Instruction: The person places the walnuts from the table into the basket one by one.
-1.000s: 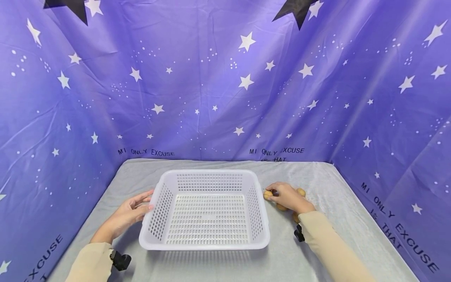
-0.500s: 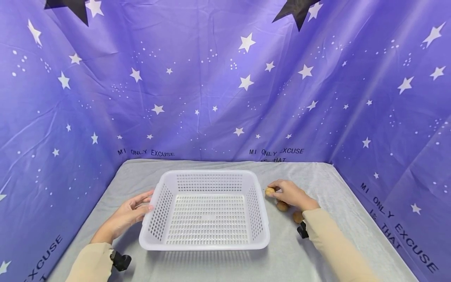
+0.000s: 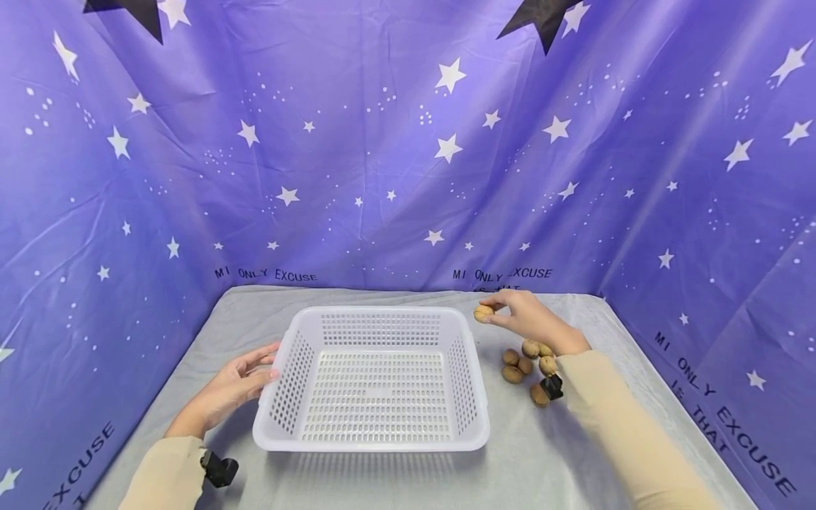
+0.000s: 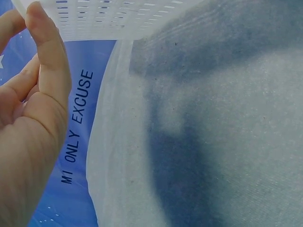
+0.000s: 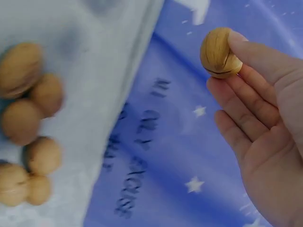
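Observation:
My right hand (image 3: 525, 315) pinches a tan, ridged walnut (image 3: 484, 313) between thumb and fingertips, raised beyond the back right corner of the basket. In the right wrist view the walnut (image 5: 220, 53) shows a dark seam, with the other fingers extended beneath it. My left hand (image 3: 228, 386) touches the left rim of a white perforated plastic basket (image 3: 371, 448) with relaxed fingers. Up close in the left wrist view, the thumb (image 4: 49, 56) meets the edge of the basket (image 4: 109, 21). Nothing lies inside the basket.
Several walnuts (image 3: 512, 374) lie in a loose cluster right of the basket, beneath the right forearm. Grey cloth (image 3: 376, 489) covers the table. A purple star-printed curtain (image 3: 363, 156) encloses its back and sides. A black wrist camera (image 3: 219, 469) sits at the left sleeve.
My right hand has lifted the pinched walnut up and away towards the back of the table, uncovering the cluster of walnuts. The left hand and basket have stayed put.

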### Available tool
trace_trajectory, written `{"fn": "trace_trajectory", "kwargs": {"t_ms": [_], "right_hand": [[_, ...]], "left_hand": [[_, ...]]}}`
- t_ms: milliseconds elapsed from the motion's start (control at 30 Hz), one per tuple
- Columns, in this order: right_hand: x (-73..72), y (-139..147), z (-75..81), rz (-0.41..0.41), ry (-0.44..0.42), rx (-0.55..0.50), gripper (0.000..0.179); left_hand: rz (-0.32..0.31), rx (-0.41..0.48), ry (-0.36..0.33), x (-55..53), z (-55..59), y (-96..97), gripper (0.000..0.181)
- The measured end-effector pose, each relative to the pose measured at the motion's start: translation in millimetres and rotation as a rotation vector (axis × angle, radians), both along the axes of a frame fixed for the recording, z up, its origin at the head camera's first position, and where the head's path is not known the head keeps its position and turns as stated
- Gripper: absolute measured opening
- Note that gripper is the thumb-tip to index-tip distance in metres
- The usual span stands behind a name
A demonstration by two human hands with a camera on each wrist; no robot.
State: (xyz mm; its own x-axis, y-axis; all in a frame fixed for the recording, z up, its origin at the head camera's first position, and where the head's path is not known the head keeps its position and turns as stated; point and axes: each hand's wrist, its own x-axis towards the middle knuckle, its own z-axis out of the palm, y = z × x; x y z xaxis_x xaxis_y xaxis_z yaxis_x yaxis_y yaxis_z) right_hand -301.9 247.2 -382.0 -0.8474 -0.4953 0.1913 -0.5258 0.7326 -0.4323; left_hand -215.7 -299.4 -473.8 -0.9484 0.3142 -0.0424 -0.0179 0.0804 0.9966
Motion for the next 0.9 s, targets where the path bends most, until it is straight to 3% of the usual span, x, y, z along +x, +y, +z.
{"fn": "trace_trajectory", "kwargs": {"t_ms": [233, 467, 733, 900], "right_hand": [[-7.8, -40.6, 21.2, 0.090, 0.003, 0.040, 0.041], [-15.2, -95.7, 23.3, 0.235, -0.018, 0.071, 0.040], [-17.4, -163.6, -0.1, 0.374, -0.097, 0.061, 0.035], [-17.6, -199.9, -22.5, 0.406, -0.143, 0.048, 0.033]], "left_hand": [[-0.001, -0.002, 0.000, -0.7, 0.9, 0.6, 0.066], [-0.001, 0.000, 0.003, -0.6, 0.9, 0.4, 0.066], [-0.005, 0.000, 0.004, -0.1, 2.0, 1.1, 0.066], [-0.007, 0.007, 0.004, 0.4, 2.0, 1.1, 0.065]]}}
